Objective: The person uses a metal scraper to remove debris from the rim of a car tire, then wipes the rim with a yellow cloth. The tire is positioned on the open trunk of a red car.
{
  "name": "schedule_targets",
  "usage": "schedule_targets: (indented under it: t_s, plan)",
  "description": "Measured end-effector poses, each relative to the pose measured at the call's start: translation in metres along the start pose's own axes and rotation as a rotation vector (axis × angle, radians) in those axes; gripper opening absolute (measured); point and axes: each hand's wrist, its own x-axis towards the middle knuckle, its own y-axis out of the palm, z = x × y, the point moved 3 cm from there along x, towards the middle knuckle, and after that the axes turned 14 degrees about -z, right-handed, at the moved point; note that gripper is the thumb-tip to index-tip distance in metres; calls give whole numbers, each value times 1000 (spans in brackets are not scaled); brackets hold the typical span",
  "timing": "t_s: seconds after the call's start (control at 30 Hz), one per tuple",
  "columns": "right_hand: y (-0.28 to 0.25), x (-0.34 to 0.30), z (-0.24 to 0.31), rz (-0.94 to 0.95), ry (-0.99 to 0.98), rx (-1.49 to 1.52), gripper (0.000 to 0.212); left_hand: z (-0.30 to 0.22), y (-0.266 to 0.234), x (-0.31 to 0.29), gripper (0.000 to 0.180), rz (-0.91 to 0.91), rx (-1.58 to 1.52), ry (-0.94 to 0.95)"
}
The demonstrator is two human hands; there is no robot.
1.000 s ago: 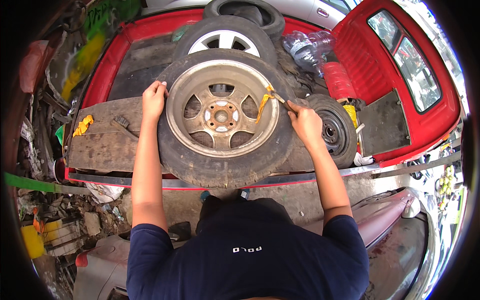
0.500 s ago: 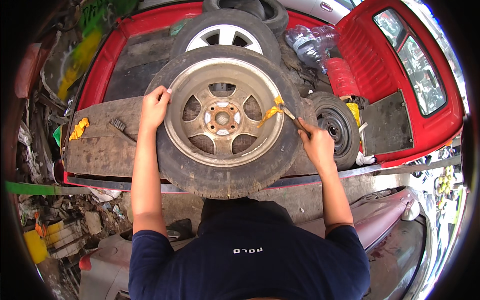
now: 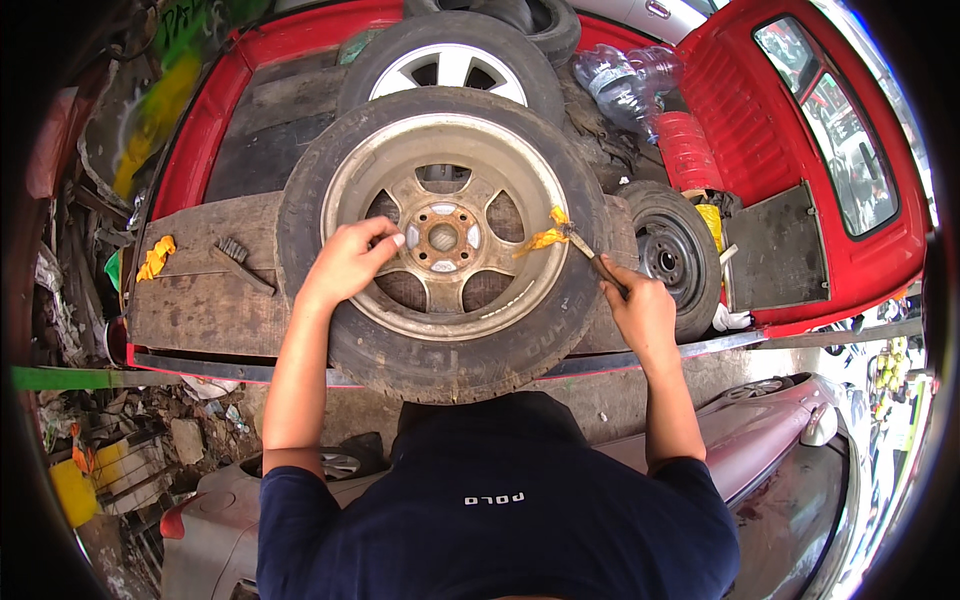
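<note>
A car wheel [image 3: 450, 360], its worn black tyre on a dirty silver alloy rim [image 3: 435, 295] with rusty nut holes, lies before me. Above the rim's left side, beside the hub, is my left hand [image 3: 350, 262]. Its fingers are loosely bent, index and thumb slightly apart, and nothing shows in them. My right hand [image 3: 640, 308] grips the wooden handle of a slim tool [image 3: 590, 252] over the right sidewall. At the tool's dark tip, a crumpled yellow-orange scrap [image 3: 543, 238] hangs over the rim's right edge. The exact kind of tool cannot be made out.
A wire brush [image 3: 243, 265] and another crumpled yellow scrap [image 3: 156, 258] lie on the wooden board [image 3: 200, 315] to the left. Behind stands a second wheel [image 3: 350, 85]; a steel-rimmed wheel [image 3: 695, 225] lies right. Plastic bottles [image 3: 615, 85] sit in the red truck bed.
My left hand has left the tyre's left edge and moved right, over the rim toward the hub. My right hand and its tool have shifted slightly; the wheel has moved a little.
</note>
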Motion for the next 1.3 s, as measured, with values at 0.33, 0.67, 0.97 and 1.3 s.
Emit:
schedule_targets:
  t_s: [0.33,0.67,0.97,1.3]
  plan:
    - [22,33,-3,-172,-51,19,35,7,6,0,25,100,84,-28]
    - [-1,-35,30,-146,49,-75,38,8,-1,-5,25,103,-68,21]
    - [20,14,43,-205,-88,-324,37,11,0,-7,28,150,-23,62]
    - [4,-61,60,-176,56,-236,37,21,2,-7,32,158,-26,110]
